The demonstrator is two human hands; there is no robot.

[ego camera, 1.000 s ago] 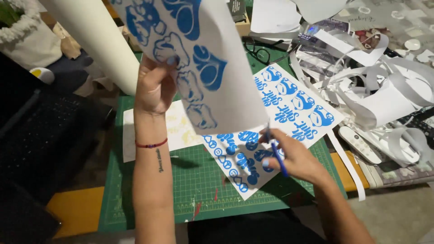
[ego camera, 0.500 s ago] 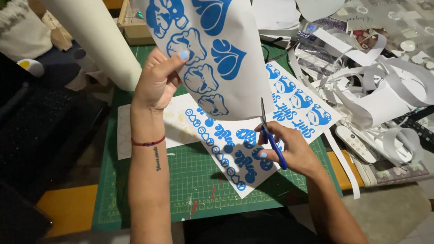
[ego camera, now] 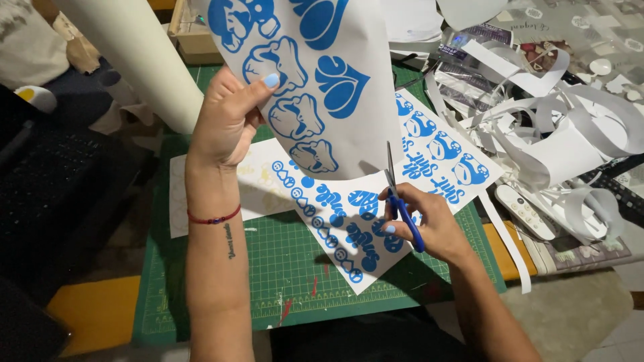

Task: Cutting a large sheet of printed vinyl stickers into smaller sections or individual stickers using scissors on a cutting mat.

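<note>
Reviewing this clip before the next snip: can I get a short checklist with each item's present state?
1. Left hand grips the printed sheet: ok.
2. Right hand holds the scissors: ok.
3. Blades at the sheet's lower edge: ok.
4. Blades open: cannot tell.
5. Left fingers away from the blades: ok.
6. Cutting mat below: ok.

The sticker sheet (ego camera: 315,74) was white, printed with blue mushroom and heart shapes. The scissors (ego camera: 401,201) had blue handles and grey blades. The cutting mat (ego camera: 282,268) was green with a pale grid and red smears. A second sheet (ego camera: 355,221) was white with blue lettering and small round symbols. The paper strips (ego camera: 570,134) were white. The bracelet (ego camera: 213,218) was red with a dark bead.
</note>
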